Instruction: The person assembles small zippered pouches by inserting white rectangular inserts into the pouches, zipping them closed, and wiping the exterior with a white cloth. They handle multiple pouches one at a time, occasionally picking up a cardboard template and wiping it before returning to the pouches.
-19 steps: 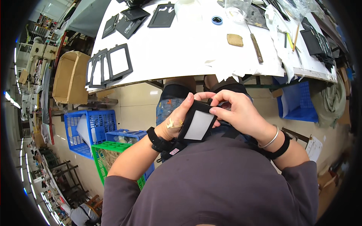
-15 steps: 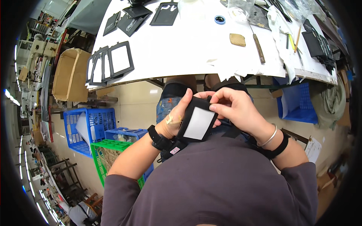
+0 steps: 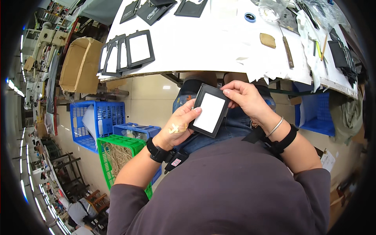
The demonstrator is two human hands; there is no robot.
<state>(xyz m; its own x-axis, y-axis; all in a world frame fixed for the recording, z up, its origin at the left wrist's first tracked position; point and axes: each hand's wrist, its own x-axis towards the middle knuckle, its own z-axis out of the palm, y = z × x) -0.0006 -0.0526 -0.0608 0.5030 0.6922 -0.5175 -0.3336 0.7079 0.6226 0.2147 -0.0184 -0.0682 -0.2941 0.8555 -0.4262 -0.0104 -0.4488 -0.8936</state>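
Note:
Above my lap, in front of the table edge, I hold a black badge holder (image 3: 224,102) with a white window, its window side up and tilted. My left hand (image 3: 181,123) is closed on its lower left side, thumb on the front and fingers behind. At the upper right corner, my right hand (image 3: 246,100) pinches the edge between thumb and fingers. Several similar black holders with white windows (image 3: 140,49) lie overlapping on the table's left edge. Black holders with pale print (image 3: 153,12) lie farther back.
On the white table (image 3: 188,47) are a tan block (image 3: 268,40), a wooden-handled tool (image 3: 289,53), a small blue-rimmed round container (image 3: 250,17) and scrap material (image 3: 307,43). Left of me stand a cardboard box (image 3: 81,66), a blue crate (image 3: 98,121) and a green crate (image 3: 121,156) of tan strands.
The badge holder has moved a little away from my body and turned flatter toward view. My left thumb now lies on its front. The whole view has shifted slightly.

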